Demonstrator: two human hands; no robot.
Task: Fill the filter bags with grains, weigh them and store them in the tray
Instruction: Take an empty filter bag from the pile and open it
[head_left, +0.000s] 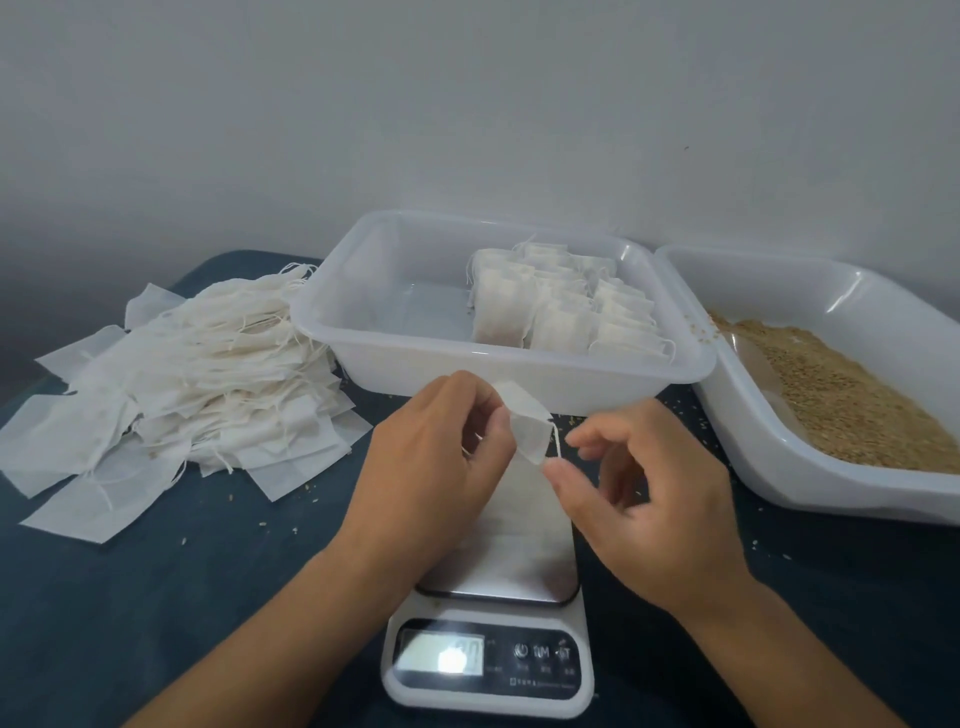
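My left hand (441, 457) pinches an empty white filter bag (527, 426) above the kitchen scale (498, 597). My right hand (654, 499) pinches the bag's lower right corner, by its drawstring. The scale's steel platform carries nothing and its display is lit. Behind the hands, a clear plastic tray (363, 312) has several filled bags (566, 306) lined up in its right half. A second white tray (810, 467) at the right contains brown grains (852, 400).
A big loose pile of empty filter bags (182, 384) covers the left of the dark blue table (182, 597). Stray grains lie scattered on the cloth. A scoop handle (753, 358) lies in the grain tray. A plain wall stands right behind the trays.
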